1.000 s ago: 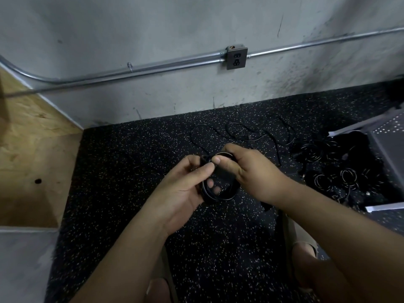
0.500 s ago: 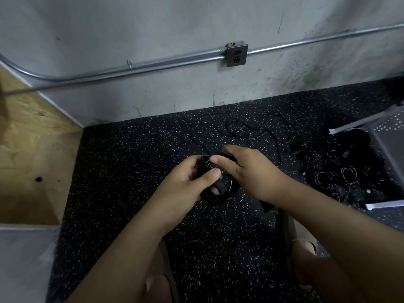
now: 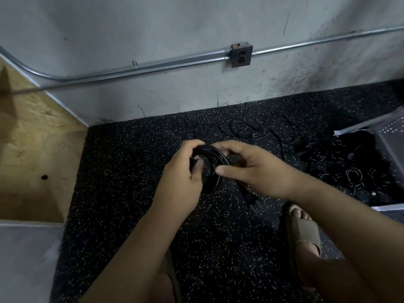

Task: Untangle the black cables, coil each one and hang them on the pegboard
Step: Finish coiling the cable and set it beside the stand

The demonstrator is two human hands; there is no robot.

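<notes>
A coiled black cable [image 3: 211, 159] is held between both hands above the speckled floor. My left hand [image 3: 183, 174] grips the coil's left side, thumb inside the loop. My right hand [image 3: 254, 169] curls around the coil's right side, thumb across the front. The cable's plug end [image 3: 250, 196] hangs below my right hand. A loose thin black cable [image 3: 251, 132] lies on the floor behind the hands. Several coiled black cables [image 3: 341, 162] lie in a pile at the right, beside a grey perforated pegboard panel [image 3: 393, 136].
A grey wall with a metal conduit [image 3: 153, 65] and an outlet box [image 3: 241, 56] runs across the back. A plywood surface [image 3: 32, 154] stands at the left. My sandalled foot [image 3: 302, 232] is on the floor at the lower right.
Both hands have turned the coil; my right thumb now lies across its front and the plug end hangs free below. The view has shifted so my right foot shows.
</notes>
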